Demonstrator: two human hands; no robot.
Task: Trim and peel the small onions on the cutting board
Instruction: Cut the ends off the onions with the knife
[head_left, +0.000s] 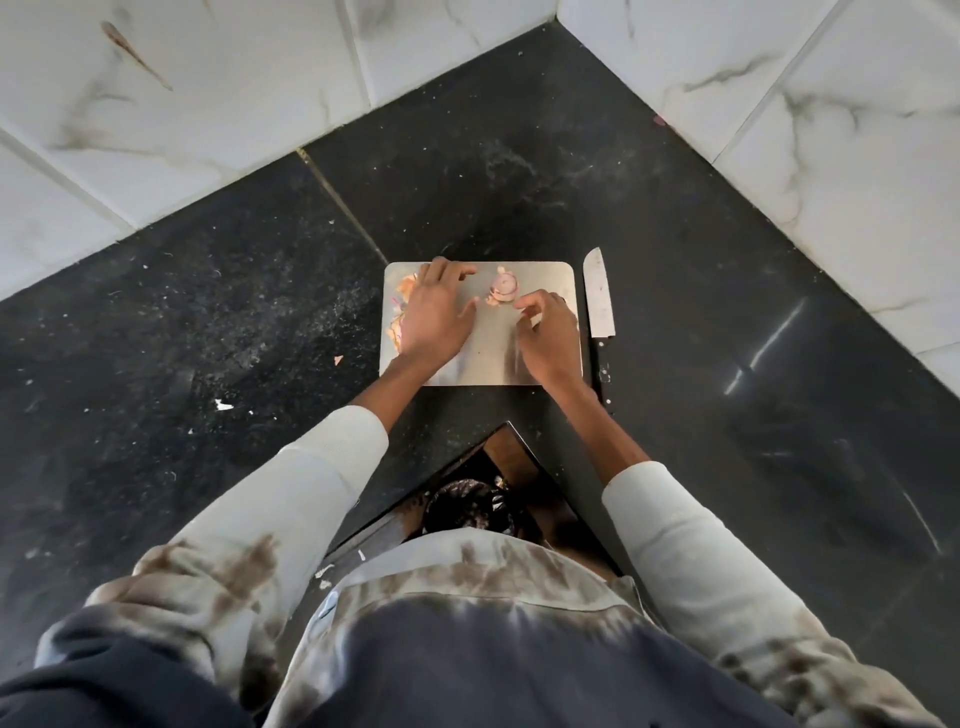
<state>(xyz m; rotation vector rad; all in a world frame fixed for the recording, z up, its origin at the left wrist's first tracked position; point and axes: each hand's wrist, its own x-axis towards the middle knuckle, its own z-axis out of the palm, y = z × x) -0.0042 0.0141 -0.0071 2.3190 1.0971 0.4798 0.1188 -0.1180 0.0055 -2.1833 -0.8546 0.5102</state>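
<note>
Our left hand (434, 312) lies flat and empty on the shiny steel cutting board (545, 280), right hand (545, 338) loose, gripping nothing, beside the small pinkish peeled onion (505, 283).

Black speckled counter (519, 171): steel cutting board (545, 280), knife (599, 296) just right, scattered peel scraps (223, 405).

Surroundings, corner worktop.
Black speckled counter (218, 291) all round my fingers, pale scraps (224, 405) scattered well to their left; white marble-veined wall tiles (810, 104) beyond my fingertips on both sides; dark opening with a patterned bin (470, 506) back below my wrists.
</note>
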